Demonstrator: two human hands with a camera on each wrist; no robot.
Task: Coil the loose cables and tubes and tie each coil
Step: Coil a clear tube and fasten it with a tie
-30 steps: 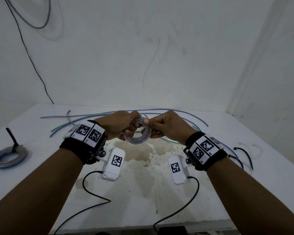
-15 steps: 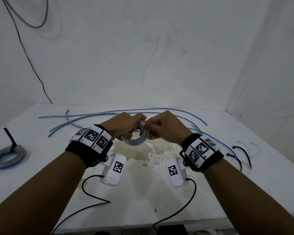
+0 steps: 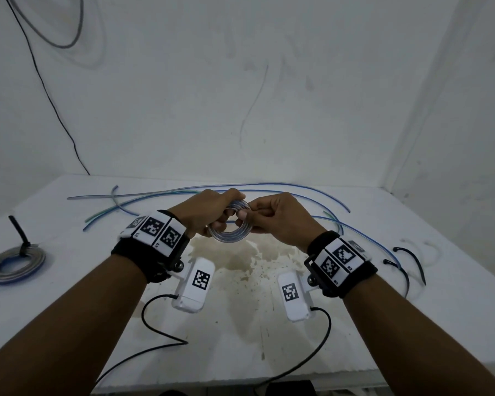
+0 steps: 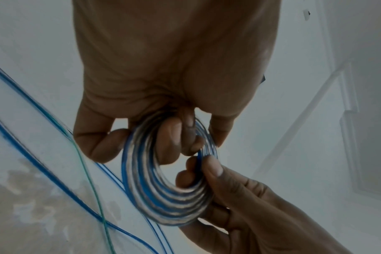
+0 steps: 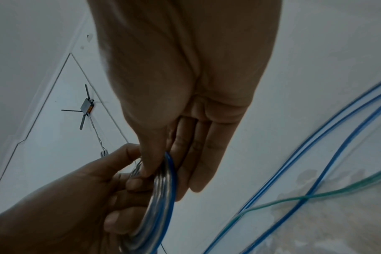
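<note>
Clear blue-striped tube coil [image 3: 229,228]: left hand [image 3: 205,214] fingers curl through it, right hand [image 3: 280,218] pinches the rim. I'd keep loops flat, then tie.

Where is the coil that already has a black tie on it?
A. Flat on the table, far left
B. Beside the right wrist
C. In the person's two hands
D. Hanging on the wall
A: the tied coil lies flat on the table at far left, its black tie sticking up, while both hands hold a different, untied coil.
</note>
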